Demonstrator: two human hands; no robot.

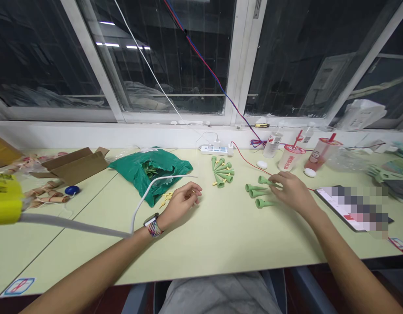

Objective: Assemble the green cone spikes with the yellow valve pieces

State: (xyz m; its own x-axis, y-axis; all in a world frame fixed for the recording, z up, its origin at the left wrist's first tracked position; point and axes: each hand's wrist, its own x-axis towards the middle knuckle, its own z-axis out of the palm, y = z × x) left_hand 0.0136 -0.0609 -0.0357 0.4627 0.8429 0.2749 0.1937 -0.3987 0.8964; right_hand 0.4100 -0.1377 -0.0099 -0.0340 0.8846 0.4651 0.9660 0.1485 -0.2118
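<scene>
My right hand (292,191) pinches the thin end of a green funnel-shaped plastic piece (263,180) lying at the table's right-middle. Several similar green pieces (254,193) lie just left of its fingers. My left hand (183,200) rests above the table with fingers curled inward; whether a small part is inside them is hard to make out. Beside its wrist are small yellow plastic pieces (165,199). Between the hands, farther back, several green pieces with yellow parts (225,178) are laid out in a fan, thin ends together.
A torn green plastic bag (129,168) holds more green pieces. A white cable (149,185) crosses in front of it. At left lie a cardboard box (75,165) and wooden toys (52,194). A power strip (214,150), drink cups (291,158) and a tablet (342,207) are farther right.
</scene>
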